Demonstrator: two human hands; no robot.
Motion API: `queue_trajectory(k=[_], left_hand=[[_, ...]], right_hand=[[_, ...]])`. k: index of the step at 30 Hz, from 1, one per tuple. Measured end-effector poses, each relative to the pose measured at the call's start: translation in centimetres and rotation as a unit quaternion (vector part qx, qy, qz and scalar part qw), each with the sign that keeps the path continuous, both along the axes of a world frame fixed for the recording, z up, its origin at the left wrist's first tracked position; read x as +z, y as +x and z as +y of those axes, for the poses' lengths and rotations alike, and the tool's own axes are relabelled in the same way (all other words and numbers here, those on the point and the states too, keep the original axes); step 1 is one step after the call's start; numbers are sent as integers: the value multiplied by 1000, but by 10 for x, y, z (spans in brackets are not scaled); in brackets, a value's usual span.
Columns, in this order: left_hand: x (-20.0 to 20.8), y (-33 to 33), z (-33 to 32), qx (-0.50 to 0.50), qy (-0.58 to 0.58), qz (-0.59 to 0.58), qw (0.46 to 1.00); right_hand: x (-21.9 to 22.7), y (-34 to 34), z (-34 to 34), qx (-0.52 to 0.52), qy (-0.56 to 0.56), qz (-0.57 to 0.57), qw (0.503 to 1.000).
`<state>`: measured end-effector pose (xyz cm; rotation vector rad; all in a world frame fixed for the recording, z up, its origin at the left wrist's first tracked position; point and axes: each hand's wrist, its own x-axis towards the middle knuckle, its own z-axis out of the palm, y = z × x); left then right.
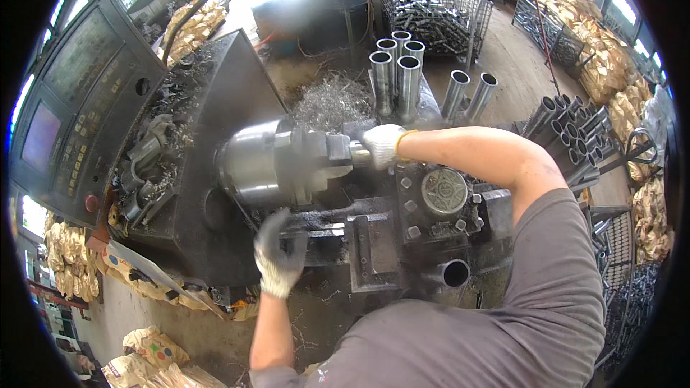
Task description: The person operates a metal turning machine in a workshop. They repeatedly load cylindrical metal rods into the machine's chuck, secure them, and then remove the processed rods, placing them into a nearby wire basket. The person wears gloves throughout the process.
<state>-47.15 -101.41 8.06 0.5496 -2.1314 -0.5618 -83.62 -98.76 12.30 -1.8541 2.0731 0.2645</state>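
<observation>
My right hand (384, 146), in a white knit glove, is closed round a short metal tube (359, 154) whose far end sits at the jaws of a lathe chuck (321, 162). The glove hides most of the tube. The chuck's bright steel body (253, 163) is left of the jaws. My left hand (279, 255), gloved too, hangs below the chuck near the lathe bed. Its fingers are blurred, but they stretch upward with the thumb apart and nothing between them. Right of it lies a dark metal slide (371, 253).
A tool post with a round cap (443, 192) stands beside my right forearm. Several upright steel tubes (409, 86) stand behind it; another tube (454, 273) lies nearer me. Metal shavings (332, 103) pile behind the chuck. A control panel (79, 111) is at left, stacked tubes (571, 133) at right.
</observation>
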Motion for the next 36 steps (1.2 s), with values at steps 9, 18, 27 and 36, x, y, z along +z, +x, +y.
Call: queue_trajectory(k=[9, 18, 27, 36], left_hand=[[-159, 209, 40, 285, 582, 560, 517], [-127, 277, 19, 215, 682, 472, 516], [-149, 288, 1, 183, 694, 469, 515], [-177, 306, 5, 413, 530, 222, 706]], right_hand=[[30, -17, 1, -80, 36, -118, 989], [-3, -9, -11, -125, -13, -274, 954], [19, -3, 8, -154, -3, -264, 952], [109, 41, 154, -200, -408, -271, 848]])
